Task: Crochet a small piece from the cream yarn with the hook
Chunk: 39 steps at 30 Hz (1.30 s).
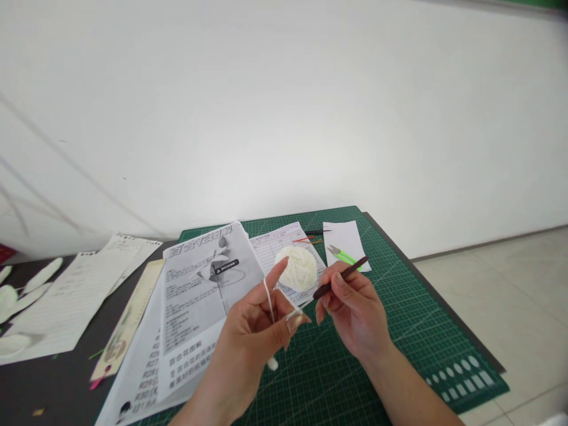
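In my right hand (355, 310) is a crochet hook (341, 277) with a dark brown handle, held like a pen and pointing down to the left. Its thin tip meets white yarn at the fingertips of my left hand (255, 340). That hand pinches the yarn between thumb and fingers, while a strand of yarn (268, 299) runs over the raised index finger. A small white end (272, 364) hangs below the left palm; its shape is mostly hidden. Just behind the hands sits a ball of cream-white yarn (298, 269).
A green cutting mat (399, 331) covers the dark table. Printed sheets (190, 319) lie at left, beside a ruler-like bookmark (126, 319) and handwritten pages (75, 296). White petal-shaped pieces (42, 276) rest far left. Green-handled snips (344, 255) lie on white paper (350, 234).
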Each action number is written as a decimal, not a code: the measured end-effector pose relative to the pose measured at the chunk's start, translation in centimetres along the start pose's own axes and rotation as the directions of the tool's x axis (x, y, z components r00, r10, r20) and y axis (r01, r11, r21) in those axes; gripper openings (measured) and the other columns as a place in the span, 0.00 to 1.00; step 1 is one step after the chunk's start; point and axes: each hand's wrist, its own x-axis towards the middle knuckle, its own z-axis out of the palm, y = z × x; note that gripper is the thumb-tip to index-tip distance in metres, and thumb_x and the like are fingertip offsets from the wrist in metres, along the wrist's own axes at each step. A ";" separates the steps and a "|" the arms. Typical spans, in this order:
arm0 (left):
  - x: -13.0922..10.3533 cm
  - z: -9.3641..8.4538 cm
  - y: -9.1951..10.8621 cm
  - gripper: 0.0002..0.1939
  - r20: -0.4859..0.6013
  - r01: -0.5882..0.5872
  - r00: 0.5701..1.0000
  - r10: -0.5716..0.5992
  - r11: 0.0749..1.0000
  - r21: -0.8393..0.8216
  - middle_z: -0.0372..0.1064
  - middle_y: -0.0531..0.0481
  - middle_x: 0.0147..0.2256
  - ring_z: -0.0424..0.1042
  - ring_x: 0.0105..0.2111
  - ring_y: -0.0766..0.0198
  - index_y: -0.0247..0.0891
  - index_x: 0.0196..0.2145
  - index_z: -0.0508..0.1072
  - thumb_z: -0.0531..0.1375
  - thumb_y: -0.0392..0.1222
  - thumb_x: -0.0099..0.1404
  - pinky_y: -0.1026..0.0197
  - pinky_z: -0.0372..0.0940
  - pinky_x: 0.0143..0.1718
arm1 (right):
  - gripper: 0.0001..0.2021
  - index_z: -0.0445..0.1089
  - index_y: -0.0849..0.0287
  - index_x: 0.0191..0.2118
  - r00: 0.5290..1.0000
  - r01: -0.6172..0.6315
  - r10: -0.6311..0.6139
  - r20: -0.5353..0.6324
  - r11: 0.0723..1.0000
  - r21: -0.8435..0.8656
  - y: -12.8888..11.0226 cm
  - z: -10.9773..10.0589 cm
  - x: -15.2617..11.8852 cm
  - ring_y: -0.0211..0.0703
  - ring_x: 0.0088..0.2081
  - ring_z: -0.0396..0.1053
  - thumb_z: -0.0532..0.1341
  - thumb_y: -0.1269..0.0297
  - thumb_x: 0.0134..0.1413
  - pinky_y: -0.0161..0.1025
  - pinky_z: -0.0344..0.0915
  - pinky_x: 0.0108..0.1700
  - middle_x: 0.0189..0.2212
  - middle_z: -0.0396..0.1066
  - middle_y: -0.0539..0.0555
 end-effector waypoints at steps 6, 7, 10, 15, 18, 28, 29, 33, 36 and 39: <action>-0.2 0.1 0.1 0.34 0.035 0.025 0.999 -0.027 0.998 0.053 0.66 0.55 0.23 0.58 0.22 0.71 0.42 0.56 0.69 0.69 0.37 0.51 0.68 0.52 0.22 | 0.09 0.72 0.59 0.26 0.998 0.054 -0.053 0.036 0.998 -0.036 -0.8 -0.2 0.1 0.33 0.17 0.59 0.65 0.60 0.52 0.30 0.66 0.16 0.17 0.63 0.46; -0.3 0.1 0.1 0.33 0.028 0.022 0.999 -0.024 0.998 0.064 0.66 0.54 0.24 0.58 0.23 0.71 0.42 0.56 0.69 0.69 0.37 0.52 0.68 0.53 0.22 | 0.09 0.72 0.59 0.26 0.997 0.073 -0.071 0.043 0.996 -0.047 -0.9 -0.2 0.1 0.33 0.17 0.59 0.65 0.60 0.52 0.30 0.65 0.16 0.17 0.62 0.46; -0.4 0.1 0.1 0.32 0.030 0.013 0.999 -0.016 0.996 0.090 0.66 0.54 0.24 0.59 0.23 0.70 0.44 0.55 0.70 0.69 0.38 0.52 0.68 0.53 0.23 | 0.09 0.72 0.59 0.26 0.992 0.118 -0.114 0.057 0.990 -0.072 -1.2 -0.3 0.1 0.33 0.17 0.60 0.64 0.61 0.53 0.30 0.65 0.17 0.17 0.61 0.46; -0.4 0.1 0.1 0.31 0.034 0.002 0.999 -0.005 0.995 0.097 0.66 0.55 0.24 0.60 0.24 0.70 0.45 0.55 0.71 0.69 0.38 0.53 0.68 0.54 0.25 | 0.08 0.73 0.58 0.27 0.983 0.176 -0.170 0.063 0.977 -0.119 -1.3 -0.5 0.0 0.35 0.18 0.60 0.64 0.61 0.54 0.32 0.64 0.17 0.19 0.62 0.47; -0.4 0.2 0.1 0.30 0.024 0.004 1.000 -0.007 0.995 0.098 0.65 0.56 0.24 0.61 0.24 0.70 0.45 0.55 0.71 0.69 0.38 0.53 0.68 0.54 0.25 | 0.07 0.73 0.57 0.28 0.978 0.204 -0.196 0.070 0.970 -0.134 -1.3 -0.5 0.0 0.35 0.19 0.60 0.63 0.62 0.54 0.32 0.64 0.17 0.19 0.62 0.47; -0.4 0.2 0.1 0.30 0.013 -0.007 1.000 0.005 0.993 0.121 0.67 0.56 0.24 0.59 0.24 0.71 0.46 0.55 0.70 0.68 0.38 0.55 0.68 0.54 0.25 | 0.04 0.74 0.57 0.33 0.944 0.328 -0.310 0.114 0.922 -0.206 -1.0 -1.0 -0.7 0.34 0.22 0.64 0.61 0.67 0.58 0.32 0.66 0.21 0.25 0.66 0.49; -0.5 0.2 0.0 0.30 0.010 -0.016 1.000 0.015 0.992 0.128 0.66 0.56 0.25 0.59 0.24 0.71 0.45 0.55 0.70 0.67 0.39 0.55 0.68 0.54 0.26 | 0.04 0.74 0.57 0.34 0.936 0.349 -0.329 0.121 0.911 -0.220 -1.0 -1.1 -0.8 0.35 0.23 0.64 0.61 0.67 0.58 0.33 0.66 0.22 0.25 0.67 0.49; -0.4 0.2 -0.3 0.30 -0.026 -0.043 0.999 0.048 0.986 0.159 0.65 0.56 0.24 0.60 0.25 0.71 0.44 0.56 0.69 0.67 0.38 0.56 0.68 0.56 0.27 | 0.05 0.74 0.58 0.35 0.884 0.466 -0.425 0.194 0.827 -0.315 -1.0 -1.1 -1.2 0.38 0.26 0.65 0.60 0.69 0.59 0.36 0.64 0.25 0.25 0.67 0.50; -0.1 -0.1 -0.7 0.30 -0.036 -0.078 0.996 0.087 0.976 0.204 0.64 0.57 0.24 0.59 0.24 0.71 0.44 0.56 0.69 0.67 0.37 0.56 0.68 0.56 0.26 | 0.06 0.74 0.59 0.37 0.853 0.522 -0.453 0.262 0.756 -0.394 -1.1 -1.2 -1.6 0.40 0.27 0.65 0.59 0.71 0.58 0.38 0.62 0.27 0.25 0.68 0.51; 0.3 -0.6 -1.1 0.31 -0.016 -0.136 0.989 0.146 0.954 0.269 0.62 0.58 0.22 0.58 0.22 0.70 0.45 0.57 0.68 0.67 0.37 0.55 0.68 0.54 0.23 | 0.08 0.73 0.60 0.39 0.813 0.582 -0.465 0.350 0.651 -0.487 -1.2 -1.1 -1.9 0.40 0.28 0.66 0.59 0.76 0.55 0.39 0.63 0.28 0.27 0.70 0.53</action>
